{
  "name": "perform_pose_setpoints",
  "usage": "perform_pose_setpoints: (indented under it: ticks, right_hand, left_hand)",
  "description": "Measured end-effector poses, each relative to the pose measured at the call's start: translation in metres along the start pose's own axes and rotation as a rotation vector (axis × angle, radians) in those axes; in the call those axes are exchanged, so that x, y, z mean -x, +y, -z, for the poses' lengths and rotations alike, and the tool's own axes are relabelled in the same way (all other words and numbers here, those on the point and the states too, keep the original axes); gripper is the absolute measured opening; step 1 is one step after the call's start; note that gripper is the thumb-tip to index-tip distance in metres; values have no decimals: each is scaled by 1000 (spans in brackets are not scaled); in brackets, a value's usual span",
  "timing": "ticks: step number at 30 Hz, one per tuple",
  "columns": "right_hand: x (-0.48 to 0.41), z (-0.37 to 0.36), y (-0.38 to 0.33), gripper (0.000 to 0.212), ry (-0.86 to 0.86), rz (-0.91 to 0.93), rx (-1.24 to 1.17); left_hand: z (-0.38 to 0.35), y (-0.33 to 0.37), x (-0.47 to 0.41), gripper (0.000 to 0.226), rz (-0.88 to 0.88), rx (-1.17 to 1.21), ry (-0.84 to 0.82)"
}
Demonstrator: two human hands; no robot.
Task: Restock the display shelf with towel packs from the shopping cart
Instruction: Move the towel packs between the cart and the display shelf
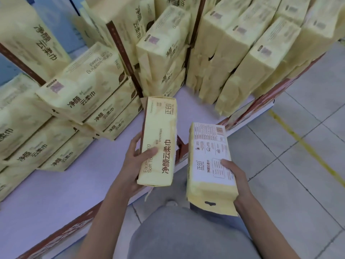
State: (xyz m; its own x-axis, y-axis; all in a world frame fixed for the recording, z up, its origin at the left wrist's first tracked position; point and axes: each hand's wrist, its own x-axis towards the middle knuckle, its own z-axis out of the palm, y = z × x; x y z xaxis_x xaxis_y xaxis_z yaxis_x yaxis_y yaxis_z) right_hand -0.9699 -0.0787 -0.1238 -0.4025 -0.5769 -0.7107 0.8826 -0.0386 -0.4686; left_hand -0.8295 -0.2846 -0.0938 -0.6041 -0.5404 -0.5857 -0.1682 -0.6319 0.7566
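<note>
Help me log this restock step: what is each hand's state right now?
Left hand: grips a towel pack, printed front up.
Right hand: grips a second towel pack, barcode side up.

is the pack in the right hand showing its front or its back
Back. The pack in the right hand faces the camera with its barcode and white fine-print panel.

The shelf [61, 184] is lying bare along its front edge, the free strip narrowing into a wedge toward the back. Flat stacks [84, 101] are crowding the left side, a tall stack [164, 58] is blocking the back, and upright packs [242, 62] are lining the right edge. The left pack [158, 143], gripped by the left hand [134, 165], and the right pack [209, 165], gripped by the right hand [235, 176], are hanging near the front edge at the wedge's mouth.
</note>
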Motion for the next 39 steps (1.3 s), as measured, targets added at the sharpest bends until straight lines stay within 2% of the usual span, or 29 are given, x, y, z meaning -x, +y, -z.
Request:
perform_pose_setpoints:
  ticks: [4, 6, 9, 13, 18, 22, 25, 27, 31, 36, 39]
  right_hand:
    - [-37, 5, -43, 80, 11, -32, 87]
    - [-52, 6, -64, 72, -6, -41, 120]
    - [-74, 11, -86, 70, -38, -46, 188]
    - [-99, 16, -107, 73, -15, -59, 256]
    - [-114, 19, -113, 73, 0, -84, 268]
    - [-122, 16, -110, 90, 11, -99, 290]
    - [-124, 13, -109, 86, 7, -103, 299]
    - [-124, 12, -106, 85, 10, -102, 288]
    - [-123, 9, -105, 71, -20, -95, 272]
    - [-119, 8, -109, 67, -3, -84, 256]
    - [-117, 6, -112, 56, -21, -79, 219]
  left_hand:
    - [-22, 7, -58, 82, -157, -530, 197]
    - [-27, 9, -89, 95, -248, -861, 279]
    - [-38, 5, -125, 104, -296, -1277, 351]
    - [-51, -4, -157, 98, -319, -1448, 398]
    - [-47, -25, -178, 98, -220, -1463, 352]
    - [-38, -35, -179, 101, -210, -1431, 312]
    - [-29, -33, -175, 92, -206, -1335, 272]
    - [-19, -28, -178, 90, -128, -1236, 236]
    - [-11, -10, -184, 101, 102, -1123, 169]
    - [-7, 4, -196, 93, 224, -1014, 64]
    - [-4, 9, -200, 89, 271, -982, 27]
